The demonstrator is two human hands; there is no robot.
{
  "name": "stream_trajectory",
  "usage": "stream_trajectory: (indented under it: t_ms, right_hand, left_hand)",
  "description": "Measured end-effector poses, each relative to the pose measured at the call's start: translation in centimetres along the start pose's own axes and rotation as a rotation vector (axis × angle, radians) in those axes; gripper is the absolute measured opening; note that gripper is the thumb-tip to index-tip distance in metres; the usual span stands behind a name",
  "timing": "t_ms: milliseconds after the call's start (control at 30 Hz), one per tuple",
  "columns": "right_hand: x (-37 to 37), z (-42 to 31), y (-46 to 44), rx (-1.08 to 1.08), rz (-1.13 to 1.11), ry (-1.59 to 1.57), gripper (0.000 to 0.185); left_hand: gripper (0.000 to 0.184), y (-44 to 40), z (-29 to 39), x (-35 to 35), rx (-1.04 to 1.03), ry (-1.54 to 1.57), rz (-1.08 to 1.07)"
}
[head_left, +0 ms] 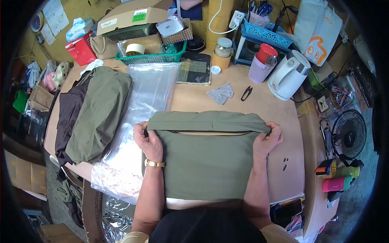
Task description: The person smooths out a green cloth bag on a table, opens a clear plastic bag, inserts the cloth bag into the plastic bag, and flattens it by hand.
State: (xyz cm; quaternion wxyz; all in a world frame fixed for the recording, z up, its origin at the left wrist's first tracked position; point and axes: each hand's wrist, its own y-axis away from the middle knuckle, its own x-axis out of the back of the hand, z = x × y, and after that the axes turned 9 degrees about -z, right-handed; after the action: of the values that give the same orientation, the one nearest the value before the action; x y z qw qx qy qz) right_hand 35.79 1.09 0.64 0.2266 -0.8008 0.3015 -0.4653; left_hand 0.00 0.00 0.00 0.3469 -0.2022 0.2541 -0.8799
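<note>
An olive-green garment (pixel 206 166) lies flat on the table in front of me, with a folded band along its far edge and a long narrow opening beneath that band. My left hand (pixel 148 141), with a gold watch on the wrist, is closed on the band's left end. At the right end, my right hand (pixel 268 140) pinches the same band. The fabric between the two hands looks stretched straight. Left of it, a folded green garment (pixel 99 109) rests over a dark one (pixel 69 117), beside clear plastic sheets (pixel 142 97).
Black thread snips (pixel 246 93) and a grey cloth scrap (pixel 221 94) lie beyond the garment. Farther back are a green basket (pixel 150 59), a jar (pixel 223 50), a lilac cup (pixel 261 69) and a white kettle (pixel 288 75). A fan (pixel 349 134) stands at the right.
</note>
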Motion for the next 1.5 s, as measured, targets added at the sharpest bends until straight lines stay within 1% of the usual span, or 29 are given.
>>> stream_trajectory:
  t_ms: [100, 200, 267, 300, 367, 400, 433, 467, 500, 533, 567, 633, 667, 733, 767, 833, 900, 967, 1033, 1100, 1133, 1200, 1233, 1300, 1333, 1367, 1433, 1467, 1500]
  right_hand:
    - [-0.3, -0.7, -0.8, 0.030, 0.047, -0.027, 0.049]
    - [-0.2, -0.8, -0.7, 0.024, -0.041, 0.080, 0.045]
    - [-0.8, -0.3, -0.7, -0.047, -0.167, 0.135, 0.041]
    - [-0.7, -0.7, -0.8, -0.048, -0.174, 0.143, 0.041]
    - [-0.4, -2.3, -1.2, -0.092, -0.180, 0.100, 0.044]
    - [-0.3, -2.5, -1.2, -0.064, -0.172, 0.126, 0.046]
    - [-0.1, -3.2, -1.2, -0.071, -0.175, 0.129, 0.046]
    - [0.2, -4.2, -1.4, -0.024, -0.098, 0.092, 0.043]
    - [0.6, -5.1, -1.4, 0.023, -0.023, 0.060, 0.040]
    - [1.0, -5.6, -0.9, 0.154, -0.069, -0.067, 0.032]
    - [1.6, -6.8, 0.2, 0.153, -0.074, -0.063, 0.032]
    - [2.5, -8.8, 2.5, 0.179, -0.708, -0.303, 0.026]
    - [1.9, -8.4, 2.6, 0.180, -0.709, -0.301, 0.026]
    - [0.9, -7.2, 3.1, 0.135, -0.631, -0.146, 0.018]
    - [0.9, -6.7, 2.8, 0.136, -0.634, -0.146, 0.018]
    - [1.3, -6.6, 1.1, -0.125, -0.531, -0.339, 0.015]
    - [0.9, -7.1, 1.1, -0.112, -0.503, -0.380, 0.017]
    - [0.5, -8.3, 1.3, 0.214, -0.479, 0.112, 0.019]
    - [0.1, -9.0, 1.6, 0.195, -0.535, 0.084, 0.017]
    - [-0.5, -9.3, 1.8, 0.200, -0.665, 0.043, 0.013]
    - [-0.7, -9.2, 1.9, 0.206, -0.669, 0.037, 0.013]
    - [-1.3, -8.2, 1.9, 0.176, -0.552, -0.142, 0.010]
    - [-1.8, -7.5, 1.8, 0.182, -0.556, -0.147, 0.010]
    - [-2.7, -6.3, 1.9, -0.039, -0.504, -0.431, 0.009]
    - [-2.8, -6.3, 1.9, -0.089, -0.479, -0.477, 0.009]
    - [-2.9, -5.9, 1.8, -0.087, -0.478, -0.476, 0.009]
    - [-2.9, -5.3, 1.1, -0.200, -0.382, -0.926, 0.010]
    - [-2.4, -4.9, 1.0, -0.340, -0.366, -1.011, 0.011]
    - [-1.8, -5.1, 0.8, -0.340, -0.363, -1.006, 0.011]
  left_hand:
    - [0.007, -0.9, -0.3, -0.2, -0.058, -0.011, 0.005]
    - [0.010, -0.8, -0.4, 0.1, -0.040, -0.053, -0.053]
    - [0.014, -1.1, 0.7, 0.2, -0.021, -0.309, -0.137]
    - [0.014, -1.3, 2.2, -0.1, -0.013, -0.307, -0.143]
    - [0.022, -1.3, 5.3, -1.2, -0.326, -0.438, 0.173]
    - [0.030, 0.0, 5.2, -0.8, -0.354, -0.276, -0.027]
    - [0.033, 1.0, 6.7, -0.1, -0.416, -0.182, -0.331]
    - [0.031, 2.2, 8.1, -0.4, -0.396, -0.064, -0.618]
    - [0.034, 3.2, 11.7, -0.3, -0.264, -0.156, -0.947]
    - [0.058, 5.2, 12.0, -0.7, -0.336, -0.323, -1.066]
    - [0.058, 6.5, 11.7, -0.7, -0.331, -0.320, -1.069]
    - [0.077, 8.0, 11.0, -0.9, -0.378, -0.562, -1.154]
    - [0.083, 8.0, 10.6, -0.7, -0.349, -0.594, -1.198]
    - [0.083, 8.1, 10.6, -0.7, -0.337, -0.584, -1.195]
    - [0.082, 7.9, 10.6, -0.7, -0.338, -0.582, -1.187]
    - [0.083, 7.7, 10.8, -0.6, -0.339, -0.597, -1.194]
    - [0.083, 7.8, 10.9, -0.8, -0.338, -0.602, -1.198]
    - [0.083, 7.9, 10.8, -0.7, -0.348, -0.623, -1.192]
    - [0.083, 7.9, 10.8, -0.7, -0.342, -0.624, -1.194]
    - [0.083, 7.9, 10.9, -0.7, -0.335, -0.629, -1.194]
    - [0.083, 8.0, 10.8, -0.7, -0.337, -0.621, -1.196]
    - [0.083, 7.9, 10.6, -0.6, -0.335, -0.620, -1.192]
    - [0.083, 7.9, 10.6, -0.6, -0.335, -0.609, -1.192]
    - [0.083, 8.0, 10.5, -0.5, -0.335, -0.597, -1.191]
    - [0.083, 8.0, 10.4, -0.6, -0.339, -0.595, -1.189]
    - [0.082, 8.0, 10.4, -0.6, -0.344, -0.592, -1.187]
    - [0.082, 8.0, 10.5, -0.5, -0.344, -0.589, -1.189]
    - [0.082, 8.0, 10.5, -0.5, -0.342, -0.586, -1.192]
    - [0.082, 7.9, 10.6, -0.5, -0.344, -0.581, -1.194]
